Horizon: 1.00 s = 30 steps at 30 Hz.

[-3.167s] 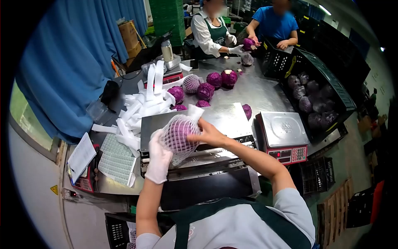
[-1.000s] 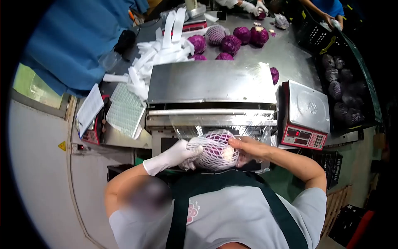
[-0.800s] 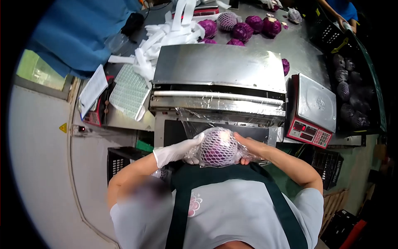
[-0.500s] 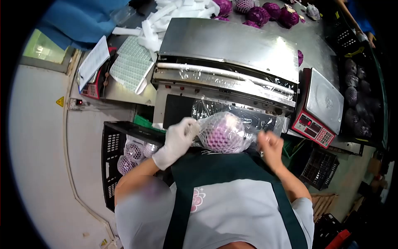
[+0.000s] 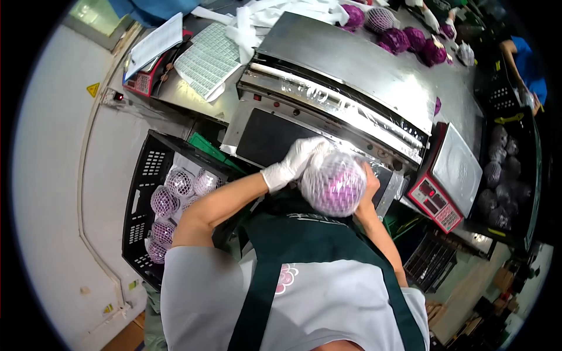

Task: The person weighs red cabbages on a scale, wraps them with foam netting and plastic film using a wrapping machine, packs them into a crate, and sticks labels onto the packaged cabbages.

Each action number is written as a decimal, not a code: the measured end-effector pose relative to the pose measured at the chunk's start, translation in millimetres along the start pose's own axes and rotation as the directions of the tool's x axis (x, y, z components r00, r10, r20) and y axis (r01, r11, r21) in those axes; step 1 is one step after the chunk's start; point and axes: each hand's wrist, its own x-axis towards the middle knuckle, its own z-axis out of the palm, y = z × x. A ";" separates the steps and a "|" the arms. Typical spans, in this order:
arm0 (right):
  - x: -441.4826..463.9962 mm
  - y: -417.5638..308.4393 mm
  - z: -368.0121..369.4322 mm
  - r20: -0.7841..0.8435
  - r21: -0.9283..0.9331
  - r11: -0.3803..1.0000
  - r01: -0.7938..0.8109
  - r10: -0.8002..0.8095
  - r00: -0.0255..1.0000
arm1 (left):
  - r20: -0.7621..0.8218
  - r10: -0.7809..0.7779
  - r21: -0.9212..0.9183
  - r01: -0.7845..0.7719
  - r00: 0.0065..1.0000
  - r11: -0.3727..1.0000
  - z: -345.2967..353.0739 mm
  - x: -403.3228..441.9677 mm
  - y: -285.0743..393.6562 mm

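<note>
A purple cabbage (image 5: 335, 186) in a white foam net and clear film is held up in front of my apron. My left hand (image 5: 301, 159), in a white glove, grips its upper left side. My bare right hand (image 5: 369, 186) curls round its right side, with the fingers partly hidden behind the cabbage. Just beyond stands the film wrapping machine (image 5: 345, 55), with its roll of clear film (image 5: 333, 99) and the black plate (image 5: 272, 137) in front.
A black crate (image 5: 137, 205) of netted cabbages stands at left. Red scales (image 5: 436, 202) flank the machine at right, beside another crate (image 5: 530, 213). Loose purple cabbages (image 5: 395, 41) and white foam nets (image 5: 281, 14) lie behind. Co-workers' gloved hands (image 5: 430, 20) show at the top right.
The cabbage has been lifted off the plate toward me and turned, its film now drawn round it. Both hands have closed in on it. The view has shifted and tilted.
</note>
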 end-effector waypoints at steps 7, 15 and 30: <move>81.1 -79.7 -72.6 -0.097 0.137 0.704 0.697 -0.691 0.717 | 0.631 -0.186 -0.178 0.374 0.753 0.910 42.9 -61.8 85.5; 102.0 -177.2 2.4 0.445 0.892 0.451 -0.042 -0.855 0.267 | 0.303 -0.184 -0.556 0.331 0.935 0.762 52.0 -90.7 51.4; 42.3 -135.0 83.4 0.968 0.249 0.101 -0.963 -0.005 0.250 | -0.433 0.023 -0.797 -0.395 0.901 0.457 -5.0 -181.1 16.8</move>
